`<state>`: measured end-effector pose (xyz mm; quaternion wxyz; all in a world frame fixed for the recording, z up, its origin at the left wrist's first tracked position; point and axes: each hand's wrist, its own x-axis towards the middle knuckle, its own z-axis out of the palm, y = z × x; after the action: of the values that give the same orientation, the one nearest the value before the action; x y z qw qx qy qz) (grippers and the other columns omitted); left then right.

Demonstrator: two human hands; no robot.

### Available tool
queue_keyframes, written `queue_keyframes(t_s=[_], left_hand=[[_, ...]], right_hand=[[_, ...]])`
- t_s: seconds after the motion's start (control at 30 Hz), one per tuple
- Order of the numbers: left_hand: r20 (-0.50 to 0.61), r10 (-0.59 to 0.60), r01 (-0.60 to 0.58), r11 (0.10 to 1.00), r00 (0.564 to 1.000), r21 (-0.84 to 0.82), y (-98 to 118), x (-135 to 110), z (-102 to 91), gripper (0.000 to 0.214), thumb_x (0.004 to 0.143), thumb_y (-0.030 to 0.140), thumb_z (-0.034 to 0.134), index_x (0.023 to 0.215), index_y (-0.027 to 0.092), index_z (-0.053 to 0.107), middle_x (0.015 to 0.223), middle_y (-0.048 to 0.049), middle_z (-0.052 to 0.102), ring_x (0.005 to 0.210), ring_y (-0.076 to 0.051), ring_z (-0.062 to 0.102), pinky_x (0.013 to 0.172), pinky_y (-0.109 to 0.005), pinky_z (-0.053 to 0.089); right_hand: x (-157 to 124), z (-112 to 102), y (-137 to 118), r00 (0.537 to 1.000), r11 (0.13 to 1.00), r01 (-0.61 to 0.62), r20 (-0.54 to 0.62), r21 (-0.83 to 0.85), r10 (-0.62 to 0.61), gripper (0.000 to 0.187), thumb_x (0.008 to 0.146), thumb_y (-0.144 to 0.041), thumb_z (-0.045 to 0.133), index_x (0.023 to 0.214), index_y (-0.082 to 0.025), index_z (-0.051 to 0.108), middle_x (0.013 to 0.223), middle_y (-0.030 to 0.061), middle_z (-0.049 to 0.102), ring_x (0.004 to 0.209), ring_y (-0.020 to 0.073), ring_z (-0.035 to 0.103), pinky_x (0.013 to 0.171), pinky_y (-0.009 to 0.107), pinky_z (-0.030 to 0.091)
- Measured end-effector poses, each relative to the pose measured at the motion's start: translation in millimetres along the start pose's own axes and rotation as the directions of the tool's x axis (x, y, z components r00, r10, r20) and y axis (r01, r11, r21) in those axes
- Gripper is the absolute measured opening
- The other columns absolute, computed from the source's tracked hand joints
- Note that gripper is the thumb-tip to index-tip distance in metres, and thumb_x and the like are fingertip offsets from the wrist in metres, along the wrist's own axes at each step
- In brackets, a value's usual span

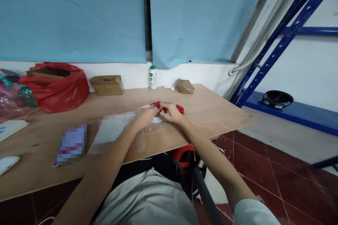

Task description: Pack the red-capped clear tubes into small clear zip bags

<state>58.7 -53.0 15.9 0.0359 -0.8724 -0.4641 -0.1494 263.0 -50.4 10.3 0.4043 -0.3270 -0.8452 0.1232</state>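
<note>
My left hand (146,116) lies over a bunched clear plastic bag (158,121), its fingers closed on the plastic close to the fingertips of my right hand (171,111). The right fingers are curled in a pinch; what sits between them is hidden. Bright red material shows between and behind both hands, and a small cluster of red bead-like pieces (180,109) sticks out just beyond the right knuckles. Flat clear plastic bags (113,128) are spread on the wooden table (216,112) to the left, partly under my left forearm.
Farther left are a phone-like blurred object (71,144), a red plastic bag (63,88) and an open cardboard box (107,85). A white bottle with a green cap (152,78) and a taped brown package (185,86) stand by the wall. Blue shelving (280,47) rises at right.
</note>
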Motion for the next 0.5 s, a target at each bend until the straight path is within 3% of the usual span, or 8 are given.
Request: queue_keyframes(t_s=[0.33, 0.5], left_hand=[[0.012, 0.052, -0.050, 0.993, 0.999, -0.104, -3.1, -3.5, -8.8, 0.040, 0.108, 0.041, 0.036, 0.105, 0.026, 0.073, 0.100, -0.0096, 0.077, 0.089, -0.026, 0.069, 0.080, -0.033, 0.044], [-0.056, 0.006, -0.012, 0.994, 0.998, -0.110, -5.7, -6.1, -8.2, 0.041, 0.108, 0.048, 0.038, 0.118, 0.030, 0.074, 0.112, -0.0076, 0.078, 0.094, -0.025, 0.070, 0.078, -0.032, 0.044]], right_hand=[[-4.1, -3.3, -2.6, 0.997, 0.994, 0.059, 0.055, -0.095, -0.054, 0.009, 0.085, -0.016, 0.052, 0.083, -0.022, 0.057, 0.078, 0.0010, 0.059, 0.073, 0.0187, 0.052, 0.072, 0.029, 0.039], [-3.5, -3.0, 0.8, 0.998, 0.998, 0.057, -0.006, -0.016, -0.058, 0.014, 0.086, -0.020, 0.056, 0.098, -0.020, 0.061, 0.096, 0.0050, 0.067, 0.087, 0.0211, 0.061, 0.082, 0.032, 0.045]])
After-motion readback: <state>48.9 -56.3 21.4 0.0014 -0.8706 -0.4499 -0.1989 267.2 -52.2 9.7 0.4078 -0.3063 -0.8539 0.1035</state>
